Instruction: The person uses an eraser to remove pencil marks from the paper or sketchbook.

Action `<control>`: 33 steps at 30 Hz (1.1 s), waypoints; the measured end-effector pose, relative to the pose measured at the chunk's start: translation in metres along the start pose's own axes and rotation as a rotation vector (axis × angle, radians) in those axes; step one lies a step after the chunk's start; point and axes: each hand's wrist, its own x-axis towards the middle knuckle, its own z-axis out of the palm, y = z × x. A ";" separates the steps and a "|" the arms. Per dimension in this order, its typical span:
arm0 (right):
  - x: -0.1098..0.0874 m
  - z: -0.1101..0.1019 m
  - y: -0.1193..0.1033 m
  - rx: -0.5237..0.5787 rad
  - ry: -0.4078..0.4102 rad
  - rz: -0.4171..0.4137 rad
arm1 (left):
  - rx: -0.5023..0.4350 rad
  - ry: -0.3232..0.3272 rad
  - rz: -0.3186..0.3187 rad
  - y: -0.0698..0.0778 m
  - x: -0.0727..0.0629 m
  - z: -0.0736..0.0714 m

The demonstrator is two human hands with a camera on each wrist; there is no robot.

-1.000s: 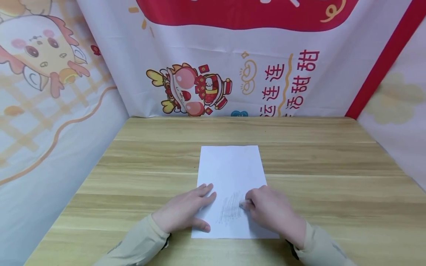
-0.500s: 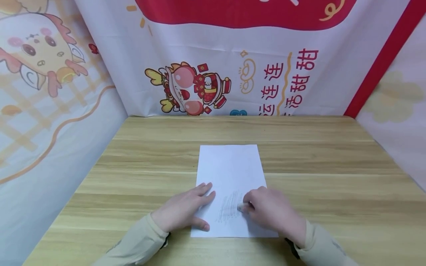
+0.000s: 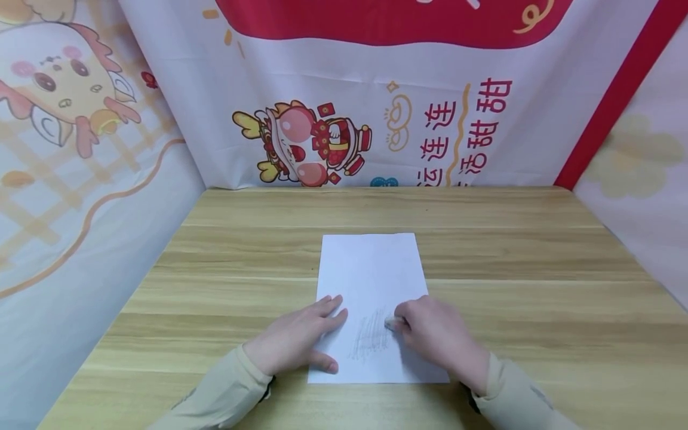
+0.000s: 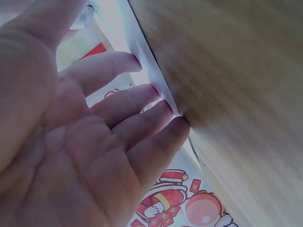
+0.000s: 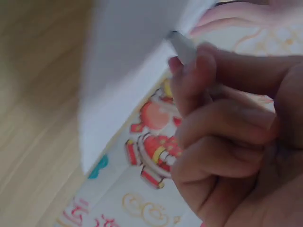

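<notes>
A white sheet of paper (image 3: pixel 369 269) lies upright on the wooden table, with a patch of grey pencil scribble (image 3: pixel 369 339) on its lower half. My left hand (image 3: pixel 295 339) rests on the sheet's lower left edge, fingers spread; in the left wrist view its fingertips (image 4: pixel 179 126) touch the paper. Between thumb and curled fingers, my right hand (image 3: pixel 438 334) pinches a small whitish eraser (image 3: pixel 394 323) at the right side of the scribble. The right wrist view shows the eraser (image 5: pixel 183 48) poking out with a dark, smudged tip against the paper; the rest is hidden by fingers.
The wooden table (image 3: pixel 510 251) reaches back to a white printed cloth (image 3: pixel 322 65) with a red band and cartoon figures. More printed cloth (image 3: pixel 145 233) hangs along the left side, and pale flowered cloth (image 3: pixel 634 155) along the right.
The right hand has slid the eraser a little toward the near edge, then back away from it, along the scribble's right side. My left hand stays put on the paper.
</notes>
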 end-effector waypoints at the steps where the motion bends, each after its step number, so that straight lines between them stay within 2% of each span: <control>1: -0.001 -0.001 -0.001 0.003 -0.025 -0.009 | 0.000 0.000 -0.001 0.000 0.000 0.000; 5: -0.003 -0.006 -0.003 0.060 -0.098 -0.024 | -0.004 -0.001 -0.004 0.000 0.000 0.000; 10: 0.002 -0.006 0.000 0.113 0.011 0.026 | -0.006 -0.004 -0.008 0.000 -0.001 -0.001; 13: 0.003 -0.004 0.003 0.073 0.043 0.025 | -0.011 -0.005 -0.007 0.000 -0.001 -0.001; 17: 0.002 -0.002 0.004 -0.011 0.031 0.000 | -0.013 -0.004 0.000 0.000 -0.001 -0.001; 20: -0.002 -0.003 0.002 -0.034 0.023 -0.021 | -0.011 -0.004 0.000 0.000 0.000 0.000; 26: -0.006 -0.006 -0.003 -0.024 -0.020 -0.008 | -0.014 -0.010 -0.008 0.000 -0.001 -0.001; 33: -0.006 -0.006 -0.004 -0.022 -0.017 0.009 | -0.013 -0.018 -0.007 0.001 -0.001 -0.001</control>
